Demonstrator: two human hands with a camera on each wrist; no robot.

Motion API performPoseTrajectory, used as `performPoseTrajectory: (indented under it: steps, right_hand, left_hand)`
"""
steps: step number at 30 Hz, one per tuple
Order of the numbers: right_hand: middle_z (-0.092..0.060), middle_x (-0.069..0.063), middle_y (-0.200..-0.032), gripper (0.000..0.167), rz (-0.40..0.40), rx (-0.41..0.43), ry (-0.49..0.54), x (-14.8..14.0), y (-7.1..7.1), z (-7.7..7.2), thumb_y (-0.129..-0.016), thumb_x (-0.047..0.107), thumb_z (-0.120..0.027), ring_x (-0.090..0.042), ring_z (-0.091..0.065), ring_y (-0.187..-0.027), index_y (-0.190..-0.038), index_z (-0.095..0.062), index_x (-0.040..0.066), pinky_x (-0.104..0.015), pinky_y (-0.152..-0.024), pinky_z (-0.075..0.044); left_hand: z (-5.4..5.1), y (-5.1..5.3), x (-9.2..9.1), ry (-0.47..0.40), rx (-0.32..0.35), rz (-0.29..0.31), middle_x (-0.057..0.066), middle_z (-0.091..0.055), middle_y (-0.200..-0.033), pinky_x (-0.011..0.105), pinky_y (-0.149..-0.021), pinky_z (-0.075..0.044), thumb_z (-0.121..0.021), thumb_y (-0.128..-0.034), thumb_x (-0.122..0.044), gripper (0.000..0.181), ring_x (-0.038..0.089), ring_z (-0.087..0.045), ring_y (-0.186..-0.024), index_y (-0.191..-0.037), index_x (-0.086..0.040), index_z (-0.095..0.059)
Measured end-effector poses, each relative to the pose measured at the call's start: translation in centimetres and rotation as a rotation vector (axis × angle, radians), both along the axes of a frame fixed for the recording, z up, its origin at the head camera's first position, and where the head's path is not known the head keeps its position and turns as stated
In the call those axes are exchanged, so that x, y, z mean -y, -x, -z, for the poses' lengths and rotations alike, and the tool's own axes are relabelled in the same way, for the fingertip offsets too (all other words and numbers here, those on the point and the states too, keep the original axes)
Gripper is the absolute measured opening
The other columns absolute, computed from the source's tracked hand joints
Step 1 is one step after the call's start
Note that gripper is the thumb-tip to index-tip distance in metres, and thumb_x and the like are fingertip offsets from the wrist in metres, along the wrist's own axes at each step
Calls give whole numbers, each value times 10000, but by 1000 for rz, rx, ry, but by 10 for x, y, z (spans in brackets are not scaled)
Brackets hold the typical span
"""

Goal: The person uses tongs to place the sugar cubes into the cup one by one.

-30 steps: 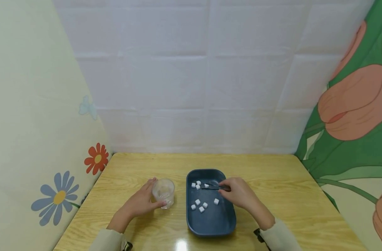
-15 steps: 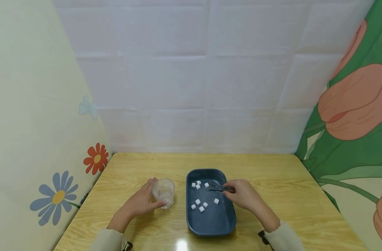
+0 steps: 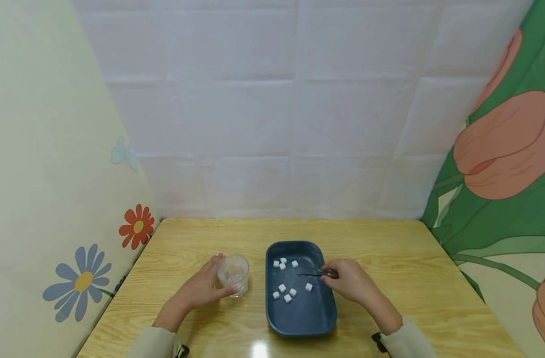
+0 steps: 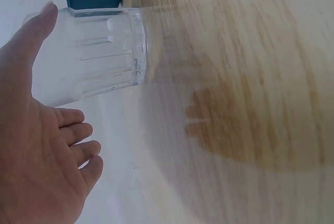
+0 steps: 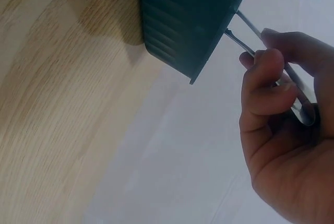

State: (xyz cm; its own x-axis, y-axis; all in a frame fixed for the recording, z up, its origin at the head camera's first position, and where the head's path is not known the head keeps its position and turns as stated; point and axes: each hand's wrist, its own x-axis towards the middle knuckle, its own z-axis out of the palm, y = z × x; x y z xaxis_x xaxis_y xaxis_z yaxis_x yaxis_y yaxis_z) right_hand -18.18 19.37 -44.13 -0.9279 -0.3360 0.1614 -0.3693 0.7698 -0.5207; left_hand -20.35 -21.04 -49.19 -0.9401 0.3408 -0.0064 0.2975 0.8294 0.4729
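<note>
I watched over the head camera, where the right hand (image 3: 347, 278) had thumb and fingers pinching the metal tweezers (image 5: 297, 80). Their two arms stood apart in the right wrist view, and the tips reached over the dark blue tray (image 3: 306, 318) from its right side. The left hand (image 3: 201, 289) was curved about the clear glass (image 3: 233, 273), thumb along the near side, fingers bent along the other; I could not tell how firmly it held. The glass stood upright, just left of the tray. In the tray I counted nine white cubes (image 3: 282, 266): a cluster of three with one to its right at the far end, and four grouped nearer me with another off to their right. All of this sat on a wood-grained table (image 3: 375, 248). Beyond it rose a creased white backdrop (image 3: 263, 114), with painted flowers (image 3: 83, 281) on the left panel and large pink blooms (image 3: 505, 146) on the right.
</note>
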Motion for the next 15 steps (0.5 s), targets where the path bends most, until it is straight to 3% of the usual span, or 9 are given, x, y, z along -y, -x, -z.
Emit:
performPoseTrajectory:
  steps: [15]
  right_hand:
    - [-765, -47, -908, 128, 17, 70, -11, -3, -4, 4, -872, 93, -772, -105, -693, -753, -979, -785, 24, -224, -617, -548]
  left_hand:
    - [1, 1, 0, 9, -4, 1, 201, -262, -1645, 611, -1148, -326, -676, -847, -689, 1085, 411, -245, -1512, -1581, 6, -284]
